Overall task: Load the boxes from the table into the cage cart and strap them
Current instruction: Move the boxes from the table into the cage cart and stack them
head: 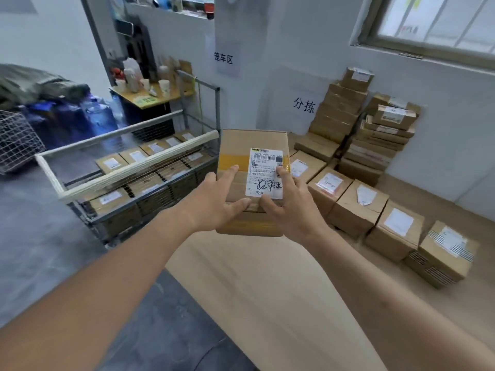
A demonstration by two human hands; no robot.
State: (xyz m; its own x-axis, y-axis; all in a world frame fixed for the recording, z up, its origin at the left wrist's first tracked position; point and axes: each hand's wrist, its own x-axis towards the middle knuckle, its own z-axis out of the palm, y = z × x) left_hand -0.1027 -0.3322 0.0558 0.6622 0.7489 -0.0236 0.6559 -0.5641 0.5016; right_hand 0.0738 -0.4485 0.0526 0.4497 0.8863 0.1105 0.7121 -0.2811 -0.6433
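Our left hand and right hand, fingers spread, press flat atop the box under both palms.

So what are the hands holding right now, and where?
A brown cardboard box with a white label, both hands: left hand and right hand fingers spread on its top face.

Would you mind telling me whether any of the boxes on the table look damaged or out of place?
One label stands out: on a box in the row along the table, the white label is irregular in outline, as if partly torn or peeled. The box under both hands looks intact, its label flat. The tall stacks by the wall look slightly uneven.
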